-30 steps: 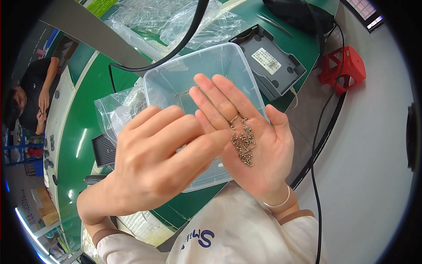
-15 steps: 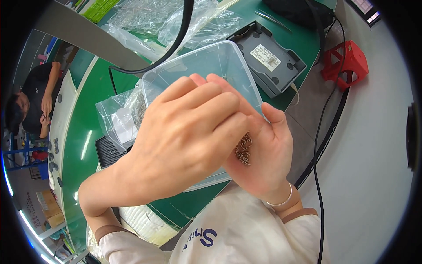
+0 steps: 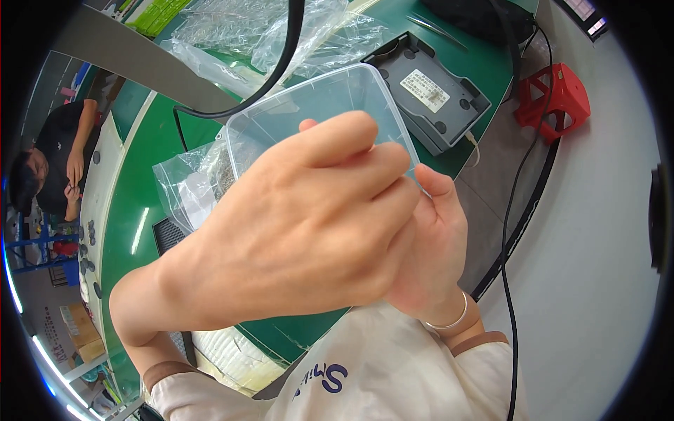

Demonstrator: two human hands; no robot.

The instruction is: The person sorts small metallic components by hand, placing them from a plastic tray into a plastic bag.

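Observation:
Palm up, my right hand [image 3: 439,252] is cupped below my left, its thumb raised at the side. A pile of small screws lay in that palm in the earlier frame; my left hand now hides it. My left hand [image 3: 302,224] reaches across from the left, back of the hand upward, with its fingers curled down over the right palm. Its fingertips are out of sight, so what they pinch cannot be seen. Both hands are above a clear plastic bin [image 3: 319,93] on the green table [image 3: 137,189].
Left of the bin are a clear plastic bag [image 3: 184,179] and a black gridded tray [image 3: 167,235]. Behind lie crumpled plastic sheets [image 3: 232,31]. A grey device [image 3: 393,63] sits at the bin's right. A red stool [image 3: 558,102], a hanging black cable [image 3: 507,281] and another person [image 3: 63,154] are farther off.
My left hand has slid right and closed its fingers further, covering the palm and the screws that showed before. My right hand stays nearly where it was.

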